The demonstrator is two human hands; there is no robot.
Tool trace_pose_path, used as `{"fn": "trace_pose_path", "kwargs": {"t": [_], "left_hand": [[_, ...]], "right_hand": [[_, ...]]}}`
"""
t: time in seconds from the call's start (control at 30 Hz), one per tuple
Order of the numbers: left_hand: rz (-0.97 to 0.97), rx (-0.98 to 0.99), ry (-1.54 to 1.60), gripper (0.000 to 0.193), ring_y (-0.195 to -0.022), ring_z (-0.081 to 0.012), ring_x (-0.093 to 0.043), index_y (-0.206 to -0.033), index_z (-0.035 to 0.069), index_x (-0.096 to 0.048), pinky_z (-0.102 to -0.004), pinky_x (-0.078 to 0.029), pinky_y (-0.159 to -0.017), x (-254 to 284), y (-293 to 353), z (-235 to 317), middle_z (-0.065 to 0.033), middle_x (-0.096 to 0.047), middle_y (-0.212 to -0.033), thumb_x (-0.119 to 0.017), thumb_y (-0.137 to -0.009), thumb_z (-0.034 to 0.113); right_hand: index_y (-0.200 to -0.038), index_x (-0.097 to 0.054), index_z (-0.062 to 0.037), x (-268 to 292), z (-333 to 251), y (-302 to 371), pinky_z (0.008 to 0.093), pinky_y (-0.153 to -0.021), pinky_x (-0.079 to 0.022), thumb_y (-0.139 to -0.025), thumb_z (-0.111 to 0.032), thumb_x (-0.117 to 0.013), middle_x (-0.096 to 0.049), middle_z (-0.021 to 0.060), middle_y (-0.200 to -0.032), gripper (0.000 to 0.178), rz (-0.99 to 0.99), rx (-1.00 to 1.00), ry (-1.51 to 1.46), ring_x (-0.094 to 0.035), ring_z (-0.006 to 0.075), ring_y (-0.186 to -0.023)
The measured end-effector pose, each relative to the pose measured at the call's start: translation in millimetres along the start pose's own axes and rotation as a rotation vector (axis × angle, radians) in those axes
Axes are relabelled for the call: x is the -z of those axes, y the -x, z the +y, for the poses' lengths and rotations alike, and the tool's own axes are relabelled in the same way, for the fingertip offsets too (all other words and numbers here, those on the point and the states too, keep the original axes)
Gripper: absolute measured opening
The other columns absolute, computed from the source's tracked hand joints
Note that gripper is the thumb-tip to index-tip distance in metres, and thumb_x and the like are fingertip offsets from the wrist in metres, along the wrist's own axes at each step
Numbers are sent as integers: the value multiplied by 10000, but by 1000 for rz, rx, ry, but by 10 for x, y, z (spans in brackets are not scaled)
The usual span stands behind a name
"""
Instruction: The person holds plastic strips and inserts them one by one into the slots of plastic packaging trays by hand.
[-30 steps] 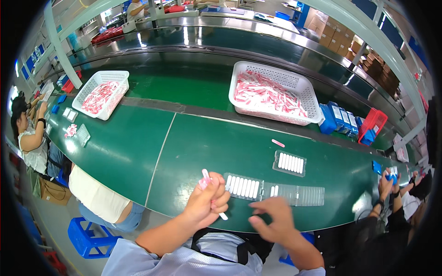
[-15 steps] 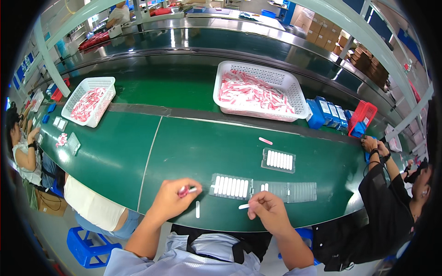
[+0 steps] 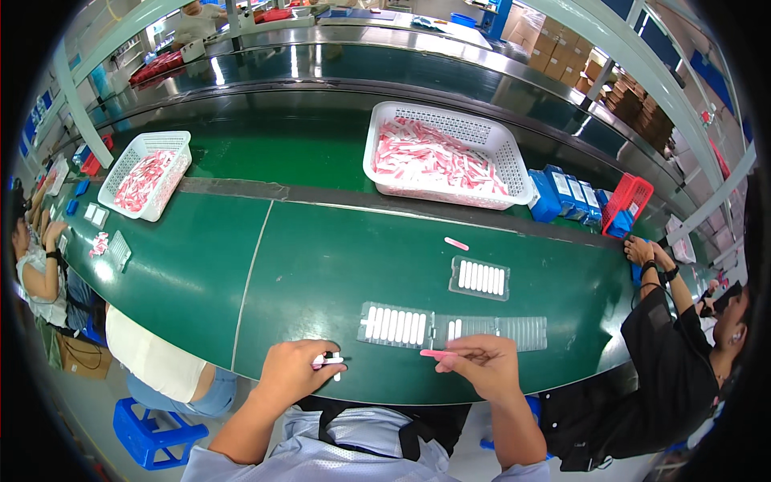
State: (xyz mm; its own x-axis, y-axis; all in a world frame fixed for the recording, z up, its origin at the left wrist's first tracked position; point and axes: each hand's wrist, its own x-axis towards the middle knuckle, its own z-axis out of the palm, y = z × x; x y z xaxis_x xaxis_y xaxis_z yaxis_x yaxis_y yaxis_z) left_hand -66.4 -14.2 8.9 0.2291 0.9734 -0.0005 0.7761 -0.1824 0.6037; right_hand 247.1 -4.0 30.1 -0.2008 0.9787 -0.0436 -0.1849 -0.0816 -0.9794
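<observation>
My left hand [image 3: 291, 371] is closed on several small flat sticks [image 3: 328, 361], white and pink with rounded ends. A white stick stands upright in the picture by its fingertips, partly covered. In my right hand [image 3: 488, 363], thumb and fingers pinch one pink stick [image 3: 434, 353], pointing left. Just beyond the hands lies a row of clear plastic trays. The left tray [image 3: 361, 331] holds several white sticks side by side. The middle one [image 3: 482, 325] shows a couple at its left end, and my right hand hides its lower part. The right tray [image 3: 526, 331] shows bare slots.
Another filled clear tray [image 3: 456, 283] lies farther back, with a loose pink stick [image 3: 456, 243] behind it. Two white baskets [image 3: 514, 157] of pink and white sticks stand across the table. Blue boxes [image 3: 546, 197] and a red basket [image 3: 630, 201] sit right, near a co-worker's hands [image 3: 646, 251].
My right hand has moved slightly up and right; the stick in it now shows pink instead of white. My left hand has lowered to the white stick on the table.
</observation>
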Motion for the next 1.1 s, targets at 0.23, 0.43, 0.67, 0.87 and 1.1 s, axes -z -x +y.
{"fn": "trace_pose_path", "kwargs": {"t": [0.23,0.43,0.67,0.87,1.1], "left_hand": [[-3,117,233,284,-549,-170,-599,-807,47,-690,-290,-446,-523,22,-5,-17,-70,-652,-655,-912,-701,189],[136,-152,437,284,-518,-124,-549,-698,70,-661,-254,-399,-496,-19,30,9,-32,-583,-582,-938,-648,106],[250,-555,365,236,-520,-136,-569,-730,106,-679,-264,-406,-453,4,-61,150,4,-609,-620,-902,-654,104],[271,-1121,103,138,-538,-74,-426,-841,132,-697,-240,-315,-428,-125,-195,558,60,-398,-630,-755,-719,161],[260,-1126,-31,142,-541,-77,-421,-852,135,-701,-230,-315,-425,-220,-291,581,58,-391,-625,-728,-713,143]], "right_hand": [[-919,-722,-32,187,58,-127,350,-671,-532,-750,-16,-793,-706,89,-835,184,213,508,1091,-673,242,-757],[-936,-745,-112,166,259,-19,360,-620,-395,-721,-272,-844,-535,4,-750,285,36,631,1387,-541,211,-698],[-1026,-744,-104,175,86,-70,368,-641,-396,-740,-305,-840,-560,9,-765,363,-34,606,1322,-545,209,-721],[-1062,-712,-22,-92,234,278,257,-571,-421,-899,-131,-759,-687,-4,-778,202,-257,-127,197,-585,89,-645],[-1103,-693,74,28,106,259,217,-687,-538,-919,22,-695,-743,143,-976,191,-212,-323,-185,-718,156,-848]]}}
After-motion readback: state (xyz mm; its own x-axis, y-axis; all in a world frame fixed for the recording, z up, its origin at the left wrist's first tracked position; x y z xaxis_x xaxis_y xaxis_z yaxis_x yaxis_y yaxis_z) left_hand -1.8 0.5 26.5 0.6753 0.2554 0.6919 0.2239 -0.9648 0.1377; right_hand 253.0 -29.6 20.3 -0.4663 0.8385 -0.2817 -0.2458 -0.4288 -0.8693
